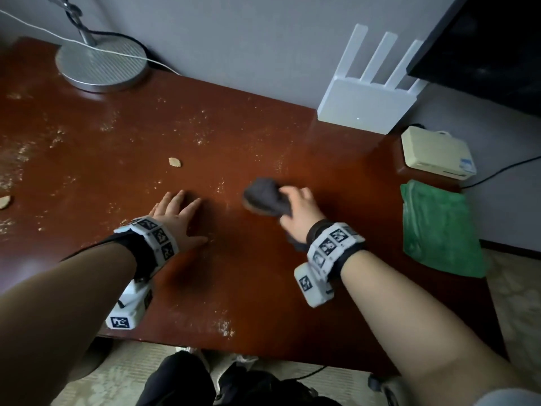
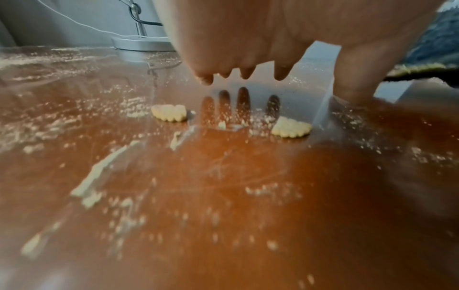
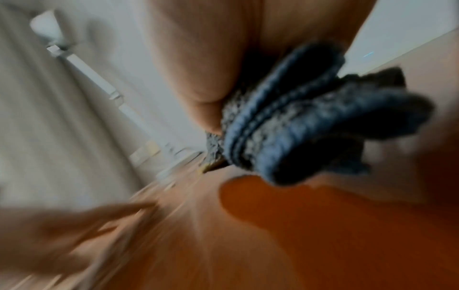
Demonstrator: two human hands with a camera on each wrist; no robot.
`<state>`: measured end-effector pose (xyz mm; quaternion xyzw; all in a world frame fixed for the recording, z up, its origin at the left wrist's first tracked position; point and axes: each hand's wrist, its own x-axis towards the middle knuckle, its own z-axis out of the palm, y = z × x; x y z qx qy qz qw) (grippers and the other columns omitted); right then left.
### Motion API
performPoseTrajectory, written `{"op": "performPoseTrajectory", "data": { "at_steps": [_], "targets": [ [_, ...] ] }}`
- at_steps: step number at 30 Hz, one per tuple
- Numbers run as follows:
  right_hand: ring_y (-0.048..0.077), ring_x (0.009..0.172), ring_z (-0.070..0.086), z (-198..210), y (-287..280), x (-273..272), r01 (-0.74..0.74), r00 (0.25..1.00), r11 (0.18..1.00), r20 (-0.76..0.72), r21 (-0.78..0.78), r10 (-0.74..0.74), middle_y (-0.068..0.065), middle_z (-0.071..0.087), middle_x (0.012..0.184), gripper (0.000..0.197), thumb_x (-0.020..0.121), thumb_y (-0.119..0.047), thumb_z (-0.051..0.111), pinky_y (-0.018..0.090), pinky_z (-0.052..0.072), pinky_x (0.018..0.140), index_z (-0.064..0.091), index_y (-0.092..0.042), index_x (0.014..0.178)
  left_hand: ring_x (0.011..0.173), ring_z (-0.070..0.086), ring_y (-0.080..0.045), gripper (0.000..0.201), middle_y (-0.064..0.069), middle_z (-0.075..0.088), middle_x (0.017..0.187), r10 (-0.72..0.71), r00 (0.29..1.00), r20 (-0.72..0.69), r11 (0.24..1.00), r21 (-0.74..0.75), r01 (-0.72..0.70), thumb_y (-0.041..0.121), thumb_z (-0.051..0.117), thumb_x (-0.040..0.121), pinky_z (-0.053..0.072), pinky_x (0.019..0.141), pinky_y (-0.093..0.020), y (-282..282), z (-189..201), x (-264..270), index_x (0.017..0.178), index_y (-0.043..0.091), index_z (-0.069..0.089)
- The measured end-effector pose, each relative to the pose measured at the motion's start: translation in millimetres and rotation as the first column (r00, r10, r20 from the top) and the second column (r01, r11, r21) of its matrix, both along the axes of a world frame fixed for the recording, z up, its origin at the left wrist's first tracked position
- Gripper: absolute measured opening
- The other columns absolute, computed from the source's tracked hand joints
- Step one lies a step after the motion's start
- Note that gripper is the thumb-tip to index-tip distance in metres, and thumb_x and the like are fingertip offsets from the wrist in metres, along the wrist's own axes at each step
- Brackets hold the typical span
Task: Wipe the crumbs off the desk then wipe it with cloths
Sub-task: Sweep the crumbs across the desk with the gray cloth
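Note:
My right hand (image 1: pixel 295 209) grips a bunched dark grey cloth (image 1: pixel 263 196) just above or on the red-brown desk (image 1: pixel 248 273), right of centre. The right wrist view is blurred, with the cloth (image 3: pixel 293 125) bulging from the fist. My left hand (image 1: pixel 175 215) lies with fingers spread over the desk, left of the cloth; its fingertips (image 2: pixel 244 73) hover just above the wood while the thumb (image 2: pixel 355 90) touches down. Pale crumbs (image 1: pixel 199 133) dust the surface. Biscuit pieces lie ahead of the fingers (image 1: pixel 174 162), (image 2: pixel 170 112), (image 2: pixel 292 128).
A folded green cloth (image 1: pixel 439 227) hangs over the desk's right edge. A white router (image 1: pixel 363 112) and a cream box (image 1: pixel 436 153) stand at the back right, a round lamp base (image 1: pixel 102 65) at the back left. Another biscuit piece (image 1: pixel 4 202) lies far left.

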<state>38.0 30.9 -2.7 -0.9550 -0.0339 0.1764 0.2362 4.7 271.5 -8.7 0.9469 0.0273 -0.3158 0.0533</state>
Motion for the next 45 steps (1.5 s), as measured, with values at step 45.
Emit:
{"op": "performPoseTrajectory", "data": {
  "at_steps": [45],
  "targets": [
    [0.029,0.125,0.040,-20.4,29.1,152.1,0.043,0.999,0.978,-0.008,-0.206,-0.045,0.009,0.031,0.138,0.060,0.088,-0.013,0.056,0.035,0.035,0.107,0.033,-0.020,0.143,0.138,-0.031,-0.028,0.113,-0.004,-0.041,0.146,-0.235,0.966,-0.111,0.966,0.087,0.245,0.087,0.038,0.064,-0.011,0.115,-0.051,10.8,-25.3,156.6,0.138,0.036,-0.031]
  ]
}}
